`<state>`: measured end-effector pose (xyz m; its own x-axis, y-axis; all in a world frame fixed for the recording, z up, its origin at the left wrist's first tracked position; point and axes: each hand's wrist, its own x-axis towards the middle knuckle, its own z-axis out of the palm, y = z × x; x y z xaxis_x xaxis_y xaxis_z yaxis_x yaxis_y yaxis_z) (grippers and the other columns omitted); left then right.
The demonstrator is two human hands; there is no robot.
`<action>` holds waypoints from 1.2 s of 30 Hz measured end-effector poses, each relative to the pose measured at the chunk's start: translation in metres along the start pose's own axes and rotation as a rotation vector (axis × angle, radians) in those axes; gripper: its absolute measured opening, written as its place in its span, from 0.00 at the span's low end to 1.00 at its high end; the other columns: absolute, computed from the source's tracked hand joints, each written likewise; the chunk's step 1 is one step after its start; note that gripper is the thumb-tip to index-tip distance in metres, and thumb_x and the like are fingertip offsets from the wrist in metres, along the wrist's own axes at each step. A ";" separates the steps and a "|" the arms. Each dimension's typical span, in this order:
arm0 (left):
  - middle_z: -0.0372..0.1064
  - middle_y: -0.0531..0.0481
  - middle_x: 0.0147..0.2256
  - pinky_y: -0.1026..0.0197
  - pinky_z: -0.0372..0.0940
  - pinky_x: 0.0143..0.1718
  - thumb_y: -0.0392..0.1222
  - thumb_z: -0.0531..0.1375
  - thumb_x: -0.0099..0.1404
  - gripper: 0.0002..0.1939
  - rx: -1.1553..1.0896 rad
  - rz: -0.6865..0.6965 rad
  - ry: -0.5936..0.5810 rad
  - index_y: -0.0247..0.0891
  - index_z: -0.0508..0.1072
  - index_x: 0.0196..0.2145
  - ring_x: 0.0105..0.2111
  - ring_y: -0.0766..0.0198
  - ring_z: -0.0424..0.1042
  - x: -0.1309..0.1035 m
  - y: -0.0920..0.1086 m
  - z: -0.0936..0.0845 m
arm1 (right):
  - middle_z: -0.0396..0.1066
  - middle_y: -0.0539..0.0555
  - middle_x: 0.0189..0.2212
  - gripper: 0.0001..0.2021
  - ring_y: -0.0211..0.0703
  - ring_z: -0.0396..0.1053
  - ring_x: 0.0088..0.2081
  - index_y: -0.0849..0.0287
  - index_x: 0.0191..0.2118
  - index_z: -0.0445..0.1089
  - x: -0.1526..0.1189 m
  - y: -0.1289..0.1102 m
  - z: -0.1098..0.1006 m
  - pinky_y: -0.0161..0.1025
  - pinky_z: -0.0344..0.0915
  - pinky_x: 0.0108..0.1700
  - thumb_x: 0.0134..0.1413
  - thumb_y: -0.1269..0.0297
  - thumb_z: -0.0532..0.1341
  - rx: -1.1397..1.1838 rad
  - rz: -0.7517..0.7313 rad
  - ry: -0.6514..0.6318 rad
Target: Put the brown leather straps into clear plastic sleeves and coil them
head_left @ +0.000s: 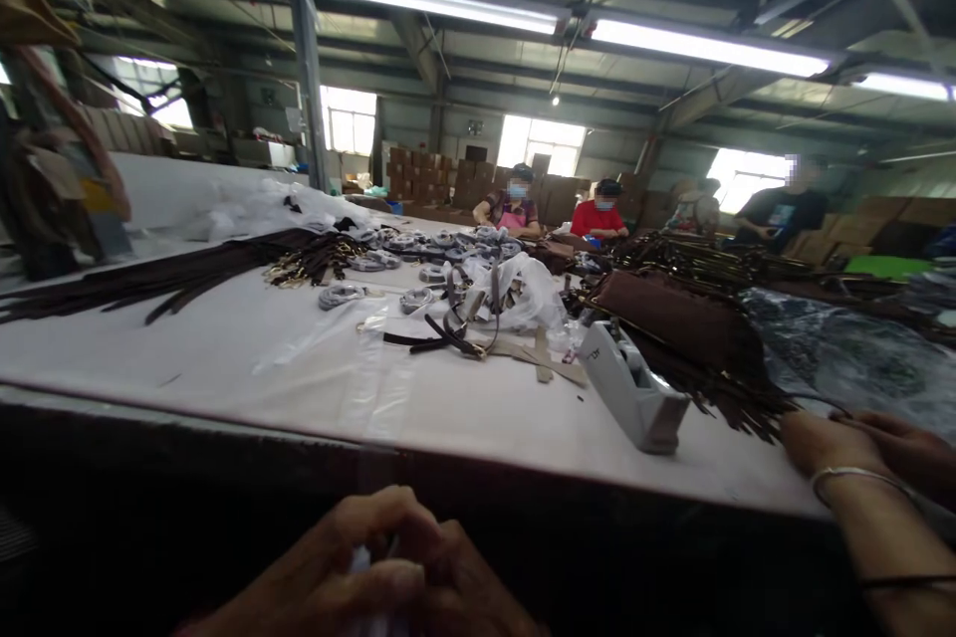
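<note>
My left hand (340, 557) is at the bottom edge of the view, in front of the dark table side. Its fingers are curled around something small and pale, too blurred to name. Pressed against it is my right hand (478, 582), bent inward, its fingertips hidden behind the left. Beyond them, on the white table (284, 408), dark straps with buckles (455, 333) lie beside crumpled clear plastic (523, 289). A grey tape dispenser (634, 388) stands near the front edge, to the right of my hands.
A co-worker's hands (858, 438), one with a bracelet, work at the right edge beside a brown fringed bag (672, 314). Brown straps (186, 269) spread over the left. Several coiled, wrapped straps (344, 296) lie mid-table. Other people (597, 214) are across the table.
</note>
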<state>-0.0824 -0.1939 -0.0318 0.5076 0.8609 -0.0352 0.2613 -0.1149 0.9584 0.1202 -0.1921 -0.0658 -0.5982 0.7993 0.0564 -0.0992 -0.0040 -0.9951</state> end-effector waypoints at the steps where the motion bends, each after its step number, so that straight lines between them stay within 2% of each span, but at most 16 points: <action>1: 0.76 0.47 0.52 0.56 0.67 0.53 0.54 0.67 0.65 0.16 0.053 0.041 0.004 0.46 0.81 0.47 0.53 0.48 0.71 -0.009 0.000 0.000 | 0.69 0.48 0.24 0.08 0.38 0.66 0.26 0.59 0.32 0.77 -0.003 0.000 0.000 0.34 0.61 0.29 0.56 0.60 0.67 0.024 0.031 0.015; 3: 0.71 0.46 0.59 0.53 0.66 0.56 0.52 0.70 0.60 0.24 0.123 0.056 0.091 0.51 0.79 0.54 0.58 0.44 0.66 -0.024 -0.009 -0.006 | 0.68 0.48 0.23 0.07 0.37 0.63 0.23 0.60 0.32 0.76 -0.001 0.002 -0.001 0.33 0.58 0.26 0.56 0.62 0.66 0.089 0.062 0.071; 5: 0.70 0.47 0.60 0.54 0.69 0.51 0.50 0.71 0.59 0.33 0.112 -0.040 0.166 0.54 0.73 0.61 0.53 0.47 0.69 -0.033 -0.028 -0.012 | 0.68 0.48 0.23 0.07 0.36 0.62 0.23 0.61 0.30 0.75 0.005 0.005 -0.004 0.33 0.56 0.26 0.56 0.63 0.65 0.113 0.019 0.165; 9: 0.77 0.50 0.45 0.62 0.66 0.32 0.43 0.68 0.58 0.44 -0.265 -0.187 0.044 0.55 0.60 0.70 0.31 0.61 0.72 -0.041 -0.069 -0.011 | 0.71 0.51 0.28 0.08 0.38 0.65 0.28 0.62 0.26 0.74 0.017 0.007 -0.012 0.35 0.61 0.32 0.54 0.65 0.67 0.122 -0.122 0.248; 11: 0.77 0.52 0.37 0.63 0.64 0.31 0.40 0.67 0.57 0.47 -0.462 -0.173 0.017 0.53 0.57 0.71 0.29 0.62 0.71 -0.041 -0.077 -0.003 | 0.74 0.53 0.31 0.09 0.41 0.67 0.31 0.61 0.25 0.73 0.022 0.007 -0.014 0.36 0.63 0.35 0.54 0.66 0.67 0.121 -0.152 0.235; 13: 0.77 0.51 0.37 0.62 0.64 0.32 0.39 0.68 0.57 0.47 -0.565 -0.119 0.049 0.52 0.55 0.71 0.31 0.61 0.72 -0.038 -0.075 0.004 | 0.76 0.54 0.33 0.09 0.44 0.70 0.35 0.61 0.24 0.73 0.027 0.008 -0.016 0.38 0.65 0.39 0.53 0.68 0.67 0.114 -0.178 0.221; 16: 0.75 0.48 0.43 0.63 0.63 0.31 0.44 0.70 0.58 0.43 -0.543 -0.066 0.168 0.49 0.60 0.68 0.35 0.61 0.73 -0.029 -0.068 0.004 | 0.76 0.54 0.36 0.09 0.46 0.71 0.38 0.60 0.24 0.72 0.036 0.007 -0.016 0.40 0.66 0.43 0.54 0.69 0.66 0.163 -0.198 0.198; 19: 0.73 0.50 0.39 0.67 0.60 0.24 0.49 0.70 0.60 0.34 -0.412 -0.090 0.422 0.44 0.65 0.61 0.33 0.61 0.73 -0.018 -0.067 -0.009 | 0.75 0.54 0.38 0.11 0.45 0.71 0.39 0.59 0.22 0.70 0.045 0.004 -0.014 0.39 0.66 0.42 0.53 0.72 0.64 0.268 -0.187 0.195; 21: 0.73 0.53 0.35 0.68 0.58 0.21 0.50 0.70 0.60 0.39 -0.365 -0.097 0.514 0.44 0.60 0.64 0.29 0.62 0.74 -0.010 -0.067 -0.020 | 0.75 0.54 0.39 0.11 0.44 0.70 0.38 0.60 0.20 0.69 0.051 0.000 -0.011 0.38 0.66 0.40 0.51 0.72 0.64 0.314 -0.170 0.182; 23: 0.72 0.58 0.29 0.68 0.57 0.20 0.49 0.72 0.58 0.45 -0.353 -0.110 0.447 0.46 0.56 0.67 0.23 0.64 0.71 -0.003 -0.066 -0.028 | 0.76 0.55 0.40 0.10 0.44 0.70 0.36 0.60 0.19 0.69 0.057 -0.005 -0.006 0.37 0.65 0.38 0.49 0.72 0.65 0.347 -0.156 0.155; 24: 0.70 0.59 0.25 0.67 0.56 0.19 0.49 0.72 0.57 0.43 -0.347 -0.128 0.369 0.45 0.60 0.66 0.20 0.65 0.68 0.000 -0.064 -0.029 | 0.77 0.56 0.39 0.10 0.43 0.70 0.35 0.60 0.19 0.69 0.059 -0.008 -0.003 0.37 0.65 0.36 0.48 0.72 0.65 0.364 -0.148 0.141; 26: 0.64 0.60 0.18 0.66 0.52 0.18 0.48 0.72 0.56 0.25 -0.337 -0.155 0.191 0.38 0.78 0.49 0.16 0.69 0.60 0.005 -0.060 -0.028 | 0.78 0.56 0.39 0.09 0.43 0.70 0.33 0.61 0.19 0.71 0.064 -0.016 0.000 0.36 0.65 0.34 0.47 0.69 0.65 0.388 -0.139 0.138; 27: 0.61 0.59 0.17 0.65 0.51 0.19 0.49 0.71 0.56 0.16 -0.345 -0.158 0.115 0.35 0.81 0.38 0.16 0.70 0.57 0.006 -0.057 -0.025 | 0.78 0.57 0.39 0.07 0.43 0.70 0.32 0.61 0.21 0.74 0.067 -0.021 -0.001 0.36 0.65 0.34 0.47 0.68 0.66 0.383 -0.133 0.161; 29: 0.62 0.55 0.18 0.63 0.53 0.22 0.50 0.70 0.57 0.14 -0.381 -0.158 0.010 0.34 0.81 0.25 0.18 0.70 0.56 0.004 -0.052 -0.020 | 0.79 0.58 0.40 0.06 0.43 0.71 0.31 0.61 0.27 0.79 0.071 -0.031 -0.009 0.36 0.63 0.31 0.47 0.63 0.67 0.345 -0.126 0.256; 33: 0.75 0.50 0.32 0.60 0.64 0.37 0.50 0.73 0.54 0.11 -0.354 -0.091 -0.016 0.40 0.85 0.25 0.34 0.59 0.71 -0.012 -0.043 -0.024 | 0.80 0.60 0.40 0.17 0.49 0.74 0.35 0.59 0.41 0.82 0.076 -0.051 -0.040 0.36 0.63 0.30 0.49 0.54 0.67 0.259 -0.242 0.489; 36: 0.78 0.47 0.36 0.60 0.67 0.41 0.51 0.73 0.55 0.12 -0.372 -0.041 0.086 0.38 0.84 0.27 0.39 0.56 0.74 -0.024 -0.033 -0.046 | 0.79 0.58 0.42 0.09 0.52 0.74 0.43 0.58 0.32 0.80 0.071 -0.060 -0.050 0.39 0.67 0.39 0.54 0.58 0.65 0.017 -0.349 0.385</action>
<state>-0.1410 -0.1880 -0.0500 0.4280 0.9013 -0.0668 -0.0440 0.0945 0.9945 0.1231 -0.1053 -0.0063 -0.1922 0.9180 0.3470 -0.2555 0.2946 -0.9208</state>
